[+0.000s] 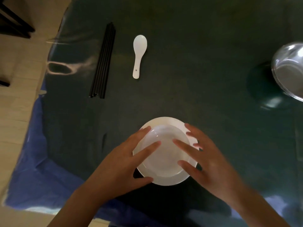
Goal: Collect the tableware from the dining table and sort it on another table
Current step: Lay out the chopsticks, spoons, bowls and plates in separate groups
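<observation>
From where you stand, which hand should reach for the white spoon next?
Left, probably. The white spoon lies ahead, left of centre, nearer the left hand than the right hand. Both hands rest open around the white bowl, so either is free.

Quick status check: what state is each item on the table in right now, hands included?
white bowl: upright on the table, empty, a hand on each side
left hand: open, fingers spread on the bowl's rim
right hand: open, fingers spread over the rim
white spoon: lying flat, untouched
black chopsticks: bundled, lying flat
glass bowls: stacked, tilted
</observation>
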The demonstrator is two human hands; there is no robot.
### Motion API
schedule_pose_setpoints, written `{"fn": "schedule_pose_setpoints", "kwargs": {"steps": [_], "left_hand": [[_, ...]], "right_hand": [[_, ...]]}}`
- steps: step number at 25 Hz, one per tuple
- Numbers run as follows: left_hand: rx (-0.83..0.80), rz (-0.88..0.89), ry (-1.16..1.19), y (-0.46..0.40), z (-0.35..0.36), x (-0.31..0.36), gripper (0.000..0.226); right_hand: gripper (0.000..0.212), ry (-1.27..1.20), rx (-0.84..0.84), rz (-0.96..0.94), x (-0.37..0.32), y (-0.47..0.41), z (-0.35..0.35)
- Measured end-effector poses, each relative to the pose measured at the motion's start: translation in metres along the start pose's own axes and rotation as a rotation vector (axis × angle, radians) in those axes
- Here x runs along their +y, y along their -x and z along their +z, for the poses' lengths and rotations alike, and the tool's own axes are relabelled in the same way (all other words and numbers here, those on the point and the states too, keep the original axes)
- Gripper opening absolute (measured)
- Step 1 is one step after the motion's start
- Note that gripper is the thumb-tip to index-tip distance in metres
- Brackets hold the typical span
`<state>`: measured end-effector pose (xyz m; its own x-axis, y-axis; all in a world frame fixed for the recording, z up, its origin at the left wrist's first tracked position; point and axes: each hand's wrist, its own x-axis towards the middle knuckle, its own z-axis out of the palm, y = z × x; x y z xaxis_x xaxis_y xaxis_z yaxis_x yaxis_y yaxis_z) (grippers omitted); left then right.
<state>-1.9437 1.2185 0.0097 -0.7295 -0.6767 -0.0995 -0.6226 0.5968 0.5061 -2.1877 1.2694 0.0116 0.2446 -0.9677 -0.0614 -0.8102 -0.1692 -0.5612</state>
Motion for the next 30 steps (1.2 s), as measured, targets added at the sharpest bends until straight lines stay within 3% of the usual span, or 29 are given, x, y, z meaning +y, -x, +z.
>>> {"fn": "schedule_pose_setpoints", "kwargs": {"steps": [3,7,12,18,25,30], "left_hand": [[0.052,-0.055,0.04,0.005,0.011,0.001,0.077],[0.186,-0.022,0.103,0.005,0.023,0.0,0.055],[0.258,0.002,0.165,-0.015,0.019,-0.009,0.048],[0.358,0.053,0.115,-0.096,-0.02,-0.031,0.05],[0.347,-0.003,0.091,-0.19,-0.039,-0.067,0.033],[0.358,-0.01,0.098,-0.213,-0.025,-0.083,0.034]], "right_hand": [[0.033,-0.086,0.057,0.098,-0.005,0.01,0.013],[0.04,-0.342,0.083,0.352,-0.011,0.008,0.017],[0.041,-0.394,0.144,0.311,-0.006,-0.009,-0.004],[0.041,-0.371,0.234,0.223,0.027,-0.078,-0.045],[0.039,-0.368,0.258,0.358,0.076,-0.17,-0.064],[0.039,-0.384,0.221,0.398,0.094,-0.19,-0.057]]}}
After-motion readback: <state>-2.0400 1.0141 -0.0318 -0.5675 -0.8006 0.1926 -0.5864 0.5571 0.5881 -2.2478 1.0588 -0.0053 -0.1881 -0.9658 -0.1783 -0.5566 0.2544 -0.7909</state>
